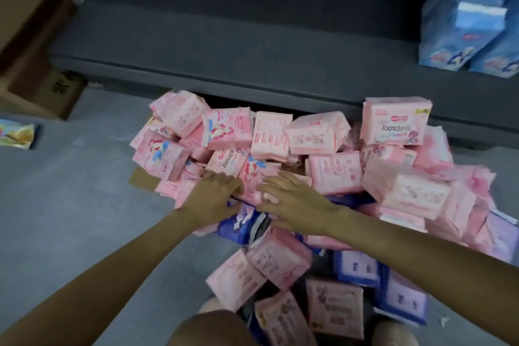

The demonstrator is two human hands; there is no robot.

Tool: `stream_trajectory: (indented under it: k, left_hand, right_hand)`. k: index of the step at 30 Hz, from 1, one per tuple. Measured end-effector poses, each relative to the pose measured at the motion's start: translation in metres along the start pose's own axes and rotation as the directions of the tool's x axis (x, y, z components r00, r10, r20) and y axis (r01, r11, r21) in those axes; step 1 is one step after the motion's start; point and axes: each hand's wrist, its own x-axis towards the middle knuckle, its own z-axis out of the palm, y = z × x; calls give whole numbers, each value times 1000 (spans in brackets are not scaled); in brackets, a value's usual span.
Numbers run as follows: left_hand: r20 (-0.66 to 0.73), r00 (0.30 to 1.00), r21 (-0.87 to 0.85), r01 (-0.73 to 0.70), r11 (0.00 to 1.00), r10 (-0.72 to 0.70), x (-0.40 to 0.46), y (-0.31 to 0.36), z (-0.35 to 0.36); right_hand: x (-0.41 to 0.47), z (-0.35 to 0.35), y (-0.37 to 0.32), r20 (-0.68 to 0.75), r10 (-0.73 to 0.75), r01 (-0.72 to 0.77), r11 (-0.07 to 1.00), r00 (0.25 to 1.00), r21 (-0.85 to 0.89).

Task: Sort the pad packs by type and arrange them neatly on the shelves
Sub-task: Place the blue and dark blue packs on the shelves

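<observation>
A: Head view, looking down. Both hands are reaching into the pile of pink packs (280,149) heaped on the floor (70,191) in front of the shelf (224,45).

B: Are they holding anything?

A: The left hand (213,196) has its fingers curled down over the pink packs at the near edge, apparently gathering some, though I can't tell whether it has really gripped one. The right hand (297,199) is spread flat, fingers loose, resting on the packs and gripping nothing.

B: Why dig there?

A: My guess is they're pulling pinks clear of the dark blue packs (241,222) beneath. The light blue packs (463,25) already stand stacked on the shelf at right, so that type looks sorted.

B: Anything unclear?

A: Plenty. Motion blur smears the print, the pile's bottom layers are buried, and the shelf stack runs off the frame. A cardboard box (36,78) sits at left.
</observation>
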Motion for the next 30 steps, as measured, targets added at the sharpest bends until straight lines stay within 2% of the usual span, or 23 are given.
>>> stream_trajectory:
  k: [2,3,6,9,12,15,18,20,22,24,26,28,30]
  left_hand:
    - [103,994,118,-58,991,46,-16,-8,25]
    - [149,987,147,-79,986,57,-19,-10,34]
    - [244,967,240,-130,962,70,-22,-12,50]
    - [295,954,369,-157,916,45,-20,-12,59]
    - [327,945,462,-148,874,-13,-14,-10,65]
    - [304,953,524,-172,834,5,-11,-4,75]
    - [232,972,483,-147,863,36,-14,-11,78]
    - [155,983,418,-156,895,98,-23,-26,74]
    - [18,988,364,-147,920,151,-37,-43,75]
    - [-69,991,333,-86,939,115,-48,-52,74]
    - [-85,995,290,-23,957,49,-51,-53,70]
    - [-46,998,276,-21,961,35,-51,-56,70]
    - [29,998,345,-69,936,63,-53,-61,74]
  right_hand:
    - [11,7,-10,176,129,-113,989,976,-98]
    - [14,8,-9,210,200,-170,973,957,-154]
    - [22,3,5,215,350,-290,919,912,-267]
    - [30,3,19,190,356,-259,879,915,-401]
    - [35,12,20,149,409,-295,824,900,-483]
    - [41,26,3,86,361,-267,810,928,-522]
    - [37,43,-20,147,213,-127,886,966,-446]
    - [30,61,-28,243,191,-80,913,951,-401]
    - [28,64,-31,339,235,-96,920,911,-380]
    - [27,64,-28,423,253,-70,913,870,-401]
    - [30,56,-25,511,293,-46,897,808,-440]
    - [32,47,-26,527,279,-17,894,803,-448]
    - [34,41,-26,539,270,-3,896,798,-444]
